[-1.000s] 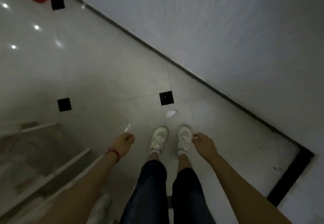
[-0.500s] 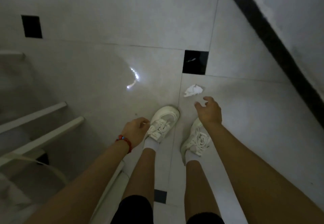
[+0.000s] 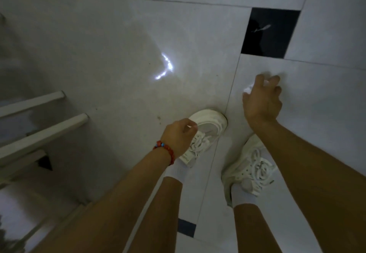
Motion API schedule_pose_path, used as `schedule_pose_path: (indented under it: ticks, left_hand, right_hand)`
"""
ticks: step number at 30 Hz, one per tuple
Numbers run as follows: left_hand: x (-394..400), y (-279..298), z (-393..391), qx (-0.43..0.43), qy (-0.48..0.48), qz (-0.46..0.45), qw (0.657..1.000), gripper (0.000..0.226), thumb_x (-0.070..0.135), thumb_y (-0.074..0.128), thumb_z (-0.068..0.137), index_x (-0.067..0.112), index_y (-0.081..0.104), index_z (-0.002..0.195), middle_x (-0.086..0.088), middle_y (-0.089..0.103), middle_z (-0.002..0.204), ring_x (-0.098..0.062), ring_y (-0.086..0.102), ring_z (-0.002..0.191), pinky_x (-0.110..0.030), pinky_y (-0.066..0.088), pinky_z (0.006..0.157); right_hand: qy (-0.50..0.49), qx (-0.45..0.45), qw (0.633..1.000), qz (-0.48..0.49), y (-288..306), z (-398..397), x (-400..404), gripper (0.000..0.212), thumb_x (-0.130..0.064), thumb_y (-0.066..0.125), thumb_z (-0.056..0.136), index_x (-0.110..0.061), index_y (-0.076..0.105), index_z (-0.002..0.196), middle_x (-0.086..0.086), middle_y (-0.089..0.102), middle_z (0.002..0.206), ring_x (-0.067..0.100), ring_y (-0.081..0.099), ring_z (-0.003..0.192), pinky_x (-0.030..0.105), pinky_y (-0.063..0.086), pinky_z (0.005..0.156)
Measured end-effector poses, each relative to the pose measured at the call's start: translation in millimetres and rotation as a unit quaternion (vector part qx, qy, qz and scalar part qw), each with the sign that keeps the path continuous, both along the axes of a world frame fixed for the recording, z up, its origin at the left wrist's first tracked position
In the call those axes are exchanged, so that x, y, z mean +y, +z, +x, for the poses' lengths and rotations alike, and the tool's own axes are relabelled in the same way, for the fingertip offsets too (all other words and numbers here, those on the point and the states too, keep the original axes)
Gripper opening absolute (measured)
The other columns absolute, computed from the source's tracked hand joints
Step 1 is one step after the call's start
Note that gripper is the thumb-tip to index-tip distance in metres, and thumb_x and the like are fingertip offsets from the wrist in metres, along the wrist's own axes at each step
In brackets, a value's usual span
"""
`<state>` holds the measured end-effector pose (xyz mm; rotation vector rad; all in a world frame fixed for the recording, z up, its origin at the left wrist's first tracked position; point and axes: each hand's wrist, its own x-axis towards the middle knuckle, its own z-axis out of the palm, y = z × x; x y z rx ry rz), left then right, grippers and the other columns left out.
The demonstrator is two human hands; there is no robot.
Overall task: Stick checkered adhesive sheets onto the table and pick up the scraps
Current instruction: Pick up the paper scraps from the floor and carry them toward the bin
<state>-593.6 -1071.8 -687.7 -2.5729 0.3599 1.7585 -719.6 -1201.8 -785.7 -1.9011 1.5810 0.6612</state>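
1. The scrap [image 3: 250, 88], a small crumpled white piece, lies on the pale floor tile [image 3: 326, 114] just in front of the person's feet. Most of it is hidden by the hand above it; only a white bit shows between thumb and fingers.
2. The right hand [image 3: 262, 99] is over the scrap with fingers spread and curved downward, thumb on one side and fingers on the other. It is blurred, so I cannot tell if the fingertips touch the paper.
3. The left hand [image 3: 179, 137], with a red bead bracelet [image 3: 165, 151] on the wrist, is curled into a loose fist above the left shoe [image 3: 206, 132]. Something small and pale shows at its fingertips; what it is I cannot tell.
4. The step in hand seems to be the picking up of scraps, not the sticking; no table top or checkered sheet is visible.
5. The next move probably needs the fingers to close together around the paper, low against the smooth tile, because a light scrap can slide away.
6. A thin sliver [image 3: 261, 28] lies on the black tile [image 3: 270, 33] further ahead, perhaps another scrap.
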Motion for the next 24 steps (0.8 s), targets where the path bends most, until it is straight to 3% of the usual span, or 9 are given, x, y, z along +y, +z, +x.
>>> schedule_pose_path:
  ticks: [4, 8, 10, 15, 19, 24]
  left_hand:
    - [8, 6, -7, 0.005, 0.007, 0.007, 1.0, 0.025, 0.022, 0.05, 0.092, 0.007, 0.064, 0.107, -0.016, 0.069, 0.105, -0.027, 0.064, 0.098, -0.018, 0.042, 0.071]
    - [4, 35, -8, 0.015, 0.008, 0.0, 1.0, 0.025, 0.019, 0.05, 0.091, 0.005, 0.063, 0.108, -0.017, 0.068, 0.107, -0.028, 0.063, 0.101, -0.023, 0.047, 0.081]
    - [-4, 56, -5, 0.015, -0.005, -0.006, 1.0, 0.025, 0.019, 0.049, 0.091, 0.006, 0.063, 0.108, -0.016, 0.068, 0.107, -0.027, 0.062, 0.1, -0.02, 0.043, 0.076]
    - [-40, 125, 11, 0.003, -0.052, -0.043, 0.998, 0.026, 0.019, 0.048, 0.092, 0.007, 0.063, 0.109, -0.014, 0.068, 0.108, -0.024, 0.061, 0.1, -0.018, 0.039, 0.075]
    - [-76, 202, 26, 0.003, -0.08, -0.087, 0.993, 0.026, 0.019, 0.049, 0.092, 0.007, 0.062, 0.111, -0.014, 0.068, 0.108, -0.026, 0.062, 0.101, -0.02, 0.041, 0.079]
    - [-115, 307, 44, -0.008, -0.111, -0.137, 0.984, 0.023, 0.019, 0.05, 0.091, 0.009, 0.064, 0.106, -0.008, 0.066, 0.094, -0.017, 0.059, 0.087, -0.018, 0.041, 0.073]
  right_hand:
    - [-0.033, -0.031, 0.999, -0.005, 3, -12, 4, 0.033, -0.016, 0.045, 0.094, -0.002, 0.045, 0.123, 0.025, 0.043, 0.126, 0.04, 0.051, 0.105, 0.042, 0.047, 0.076]
    - [-0.116, -0.082, 0.99, 0.009, 41, -24, -4, 0.024, -0.018, 0.049, 0.092, -0.004, 0.053, 0.111, 0.023, 0.048, 0.119, 0.04, 0.053, 0.1, 0.039, 0.043, 0.079]
    - [-0.153, -0.111, 0.982, 0.014, 70, -26, -11, 0.023, -0.017, 0.052, 0.091, -0.004, 0.055, 0.109, 0.022, 0.049, 0.117, 0.039, 0.053, 0.1, 0.037, 0.041, 0.08]
    - [-0.215, -0.195, 0.957, 0.024, 162, -29, -30, 0.019, -0.012, 0.056, 0.087, -0.002, 0.06, 0.103, 0.022, 0.054, 0.11, 0.035, 0.055, 0.098, 0.029, 0.038, 0.078]
    - [-0.272, -0.21, 0.939, 0.002, 256, -30, -41, 0.021, -0.012, 0.057, 0.087, -0.001, 0.06, 0.105, 0.022, 0.056, 0.11, 0.034, 0.055, 0.099, 0.023, 0.035, 0.077]
    - [-0.335, -0.23, 0.913, -0.034, 377, -32, -44, 0.022, -0.013, 0.058, 0.087, 0.0, 0.06, 0.105, 0.02, 0.057, 0.109, 0.032, 0.057, 0.099, 0.023, 0.037, 0.079]
